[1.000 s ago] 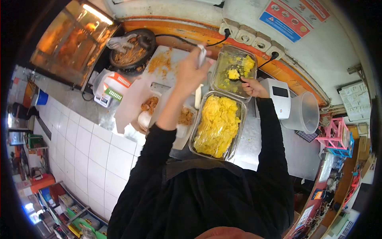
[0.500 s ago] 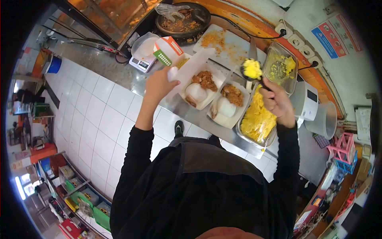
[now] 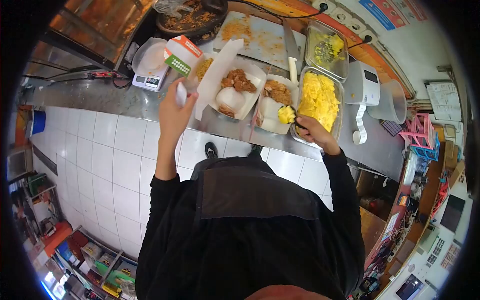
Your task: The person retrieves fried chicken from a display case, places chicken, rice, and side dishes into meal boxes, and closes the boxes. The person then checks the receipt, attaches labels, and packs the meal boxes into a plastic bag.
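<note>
My right hand (image 3: 319, 135) grips a dark-handled spoon with a lump of yellow scrambled egg (image 3: 287, 114) on it, low over the front of the right paper box (image 3: 281, 131). In that box are white rice (image 3: 272, 109) and crumbly brown fried chicken (image 3: 278, 92). Beside it stands the left paper box (image 3: 253, 95), with a rice mound (image 3: 230, 99) and chicken (image 3: 238, 80). My left hand (image 3: 172, 111) pinches a small white object (image 3: 181, 94) of unclear kind, close to that box's raised lid (image 3: 218, 75). A clear tub of scrambled egg (image 3: 320, 100) sits right of the boxes.
Behind the boxes are a crumb-covered cutting board (image 3: 250, 35) and a knife (image 3: 291, 42). A glass dish with egg scraps (image 3: 327, 47) and a white label printer (image 3: 363, 82) stand at right. At left are a scale (image 3: 149, 81) and a red-green carton (image 3: 183, 54).
My right hand has brought the spoon of egg from above the tub's back end down and forward, over the right box. My left hand still pinches the white object. The camera view has shifted.
</note>
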Demonstrator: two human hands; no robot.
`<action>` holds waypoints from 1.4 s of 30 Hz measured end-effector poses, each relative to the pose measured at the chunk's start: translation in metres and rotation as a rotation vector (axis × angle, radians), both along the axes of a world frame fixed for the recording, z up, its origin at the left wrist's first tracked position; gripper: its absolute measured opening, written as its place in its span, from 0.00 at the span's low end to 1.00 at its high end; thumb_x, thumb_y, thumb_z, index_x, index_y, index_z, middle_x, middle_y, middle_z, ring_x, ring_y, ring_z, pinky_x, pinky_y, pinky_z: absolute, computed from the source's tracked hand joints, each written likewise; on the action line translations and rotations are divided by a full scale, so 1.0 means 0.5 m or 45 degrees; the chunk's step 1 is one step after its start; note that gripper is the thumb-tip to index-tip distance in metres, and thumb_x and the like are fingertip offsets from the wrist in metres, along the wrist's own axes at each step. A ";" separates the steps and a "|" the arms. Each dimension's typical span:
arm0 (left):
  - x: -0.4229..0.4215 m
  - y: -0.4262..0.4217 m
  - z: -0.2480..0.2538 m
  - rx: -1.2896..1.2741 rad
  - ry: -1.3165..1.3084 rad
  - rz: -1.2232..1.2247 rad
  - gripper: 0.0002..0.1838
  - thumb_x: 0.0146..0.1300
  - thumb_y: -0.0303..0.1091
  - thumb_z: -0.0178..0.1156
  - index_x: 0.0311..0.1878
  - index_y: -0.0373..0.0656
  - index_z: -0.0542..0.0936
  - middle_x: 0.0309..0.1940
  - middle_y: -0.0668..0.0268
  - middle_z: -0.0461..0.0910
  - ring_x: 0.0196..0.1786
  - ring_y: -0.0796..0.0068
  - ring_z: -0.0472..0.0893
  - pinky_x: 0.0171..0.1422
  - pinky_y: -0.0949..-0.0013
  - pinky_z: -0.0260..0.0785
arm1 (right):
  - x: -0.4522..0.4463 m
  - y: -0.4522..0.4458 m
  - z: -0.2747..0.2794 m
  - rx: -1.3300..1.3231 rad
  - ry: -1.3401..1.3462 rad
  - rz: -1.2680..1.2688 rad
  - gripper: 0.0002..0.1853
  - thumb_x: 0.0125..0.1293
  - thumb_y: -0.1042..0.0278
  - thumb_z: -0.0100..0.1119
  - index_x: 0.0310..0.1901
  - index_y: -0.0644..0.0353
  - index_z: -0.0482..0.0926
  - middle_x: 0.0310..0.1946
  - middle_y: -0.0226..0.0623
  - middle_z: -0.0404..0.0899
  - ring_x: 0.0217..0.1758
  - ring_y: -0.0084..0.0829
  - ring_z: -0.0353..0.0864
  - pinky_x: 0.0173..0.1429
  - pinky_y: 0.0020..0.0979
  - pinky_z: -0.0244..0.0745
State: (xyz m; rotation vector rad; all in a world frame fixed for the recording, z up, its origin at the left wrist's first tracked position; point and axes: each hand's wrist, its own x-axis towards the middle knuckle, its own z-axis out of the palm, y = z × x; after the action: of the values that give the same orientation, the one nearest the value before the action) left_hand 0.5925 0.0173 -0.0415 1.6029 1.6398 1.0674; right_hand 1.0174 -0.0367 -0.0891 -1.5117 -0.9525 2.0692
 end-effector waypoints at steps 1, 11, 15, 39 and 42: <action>0.003 -0.008 0.005 -0.001 -0.005 0.000 0.26 0.57 0.38 0.66 0.58 0.42 0.74 0.34 0.57 0.82 0.36 0.67 0.81 0.43 0.65 0.72 | 0.006 -0.008 -0.024 -0.001 -0.005 0.000 0.12 0.73 0.59 0.46 0.39 0.58 0.72 0.16 0.28 0.65 0.13 0.21 0.60 0.17 0.24 0.55; 0.020 -0.081 -0.015 -0.130 -0.112 0.152 0.28 0.61 0.34 0.64 0.63 0.41 0.67 0.33 0.63 0.80 0.29 0.81 0.74 0.32 0.76 0.66 | 0.002 -0.008 -0.008 0.749 -0.809 0.613 0.23 0.69 0.61 0.52 0.61 0.65 0.68 0.41 0.55 0.80 0.42 0.48 0.81 0.47 0.38 0.73; 0.031 -0.093 -0.014 -0.169 -0.270 0.161 0.28 0.61 0.30 0.61 0.61 0.38 0.61 0.37 0.60 0.80 0.28 0.81 0.75 0.28 0.77 0.69 | 0.051 0.014 -0.084 0.551 -0.400 0.380 0.21 0.71 0.59 0.51 0.60 0.63 0.70 0.29 0.36 0.76 0.27 0.29 0.73 0.33 0.29 0.68; 0.344 -0.111 0.081 0.025 -0.740 0.239 0.27 0.59 0.21 0.48 0.64 0.36 0.64 0.38 0.61 0.77 0.31 0.78 0.75 0.38 0.75 0.70 | 0.439 0.663 -0.167 1.181 -2.525 0.654 0.34 0.67 0.74 0.49 0.74 0.48 0.53 0.27 0.45 0.75 0.22 0.35 0.74 0.20 0.31 0.70; 0.341 -0.119 0.075 -0.005 -0.760 0.301 0.26 0.60 0.20 0.48 0.64 0.36 0.65 0.38 0.62 0.77 0.31 0.79 0.76 0.38 0.76 0.71 | 0.466 0.691 -0.206 1.036 -2.613 0.535 0.34 0.66 0.74 0.50 0.74 0.54 0.53 0.33 0.50 0.76 0.24 0.33 0.75 0.20 0.29 0.73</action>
State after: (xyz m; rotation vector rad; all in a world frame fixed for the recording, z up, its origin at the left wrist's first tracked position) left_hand 0.7632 -0.0423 -0.0039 0.9592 1.4259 1.4847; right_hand 1.2502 0.3087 -0.1923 -2.4947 -2.2408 -0.7017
